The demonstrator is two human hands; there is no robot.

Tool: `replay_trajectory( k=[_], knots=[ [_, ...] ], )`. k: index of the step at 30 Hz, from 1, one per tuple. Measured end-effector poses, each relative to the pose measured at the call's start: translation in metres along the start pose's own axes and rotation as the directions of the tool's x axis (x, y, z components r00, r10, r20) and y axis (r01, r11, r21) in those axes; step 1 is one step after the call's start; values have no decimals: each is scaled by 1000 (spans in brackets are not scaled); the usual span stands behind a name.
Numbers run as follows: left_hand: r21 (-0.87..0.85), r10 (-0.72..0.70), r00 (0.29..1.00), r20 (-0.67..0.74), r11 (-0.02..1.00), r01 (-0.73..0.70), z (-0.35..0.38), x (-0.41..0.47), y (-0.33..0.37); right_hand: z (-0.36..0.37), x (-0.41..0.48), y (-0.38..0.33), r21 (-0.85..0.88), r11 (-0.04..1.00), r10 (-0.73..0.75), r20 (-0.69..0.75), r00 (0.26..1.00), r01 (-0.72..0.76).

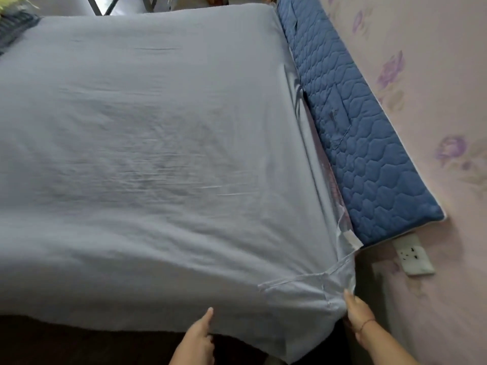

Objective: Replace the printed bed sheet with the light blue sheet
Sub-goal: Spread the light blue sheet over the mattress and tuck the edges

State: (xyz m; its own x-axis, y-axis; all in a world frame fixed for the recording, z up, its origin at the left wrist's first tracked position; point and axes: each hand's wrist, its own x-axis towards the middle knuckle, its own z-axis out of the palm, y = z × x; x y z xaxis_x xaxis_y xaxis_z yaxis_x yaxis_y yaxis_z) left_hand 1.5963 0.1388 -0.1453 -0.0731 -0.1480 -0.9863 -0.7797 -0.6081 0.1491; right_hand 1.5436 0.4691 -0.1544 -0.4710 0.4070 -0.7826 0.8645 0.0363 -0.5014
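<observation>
As the light blue sheet lies spread — left hand and right hand grip its near corner

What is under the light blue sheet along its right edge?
A thin strip of reddish patterned fabric shows beside the blue quilted panel. The light blue sheet covers everything else beneath.

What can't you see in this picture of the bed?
Head view:
- right hand: fingers hidden behind a corner of the sheet.
- left hand: fingers partly hidden below the sheet edge.
- whatever lies under the sheet: covered by it.
- striped cloth, top left: cut off by the frame edge.
</observation>
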Motion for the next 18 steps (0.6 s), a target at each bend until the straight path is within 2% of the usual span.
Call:
replay_trajectory(
  k=[2, 4, 8, 12, 18],
  knots=[
    [28, -30, 999, 24, 999, 30, 8, -4, 4, -10, -9, -2, 5, 998, 59, 57, 997, -59],
    [59, -36, 999, 18, 998, 35, 18, -9, 8, -24, -3, -7, 43, 996, 71, 27, 997, -72],
    [67, -3, 998, 56, 998, 0, 50, -34, 21, -37, 10, -33, 85, 994, -70, 2, 998, 70],
    [45, 48, 985, 166, 997, -56, 85, -50, 36, -32, 14, -80, 180, 969, -166, -34, 986, 170],
    [76, 59, 958, 281, 994, -84, 135, -52, 67, -2, 33, -140, 378, 917, -139, 8, 990, 126]
  ],
)
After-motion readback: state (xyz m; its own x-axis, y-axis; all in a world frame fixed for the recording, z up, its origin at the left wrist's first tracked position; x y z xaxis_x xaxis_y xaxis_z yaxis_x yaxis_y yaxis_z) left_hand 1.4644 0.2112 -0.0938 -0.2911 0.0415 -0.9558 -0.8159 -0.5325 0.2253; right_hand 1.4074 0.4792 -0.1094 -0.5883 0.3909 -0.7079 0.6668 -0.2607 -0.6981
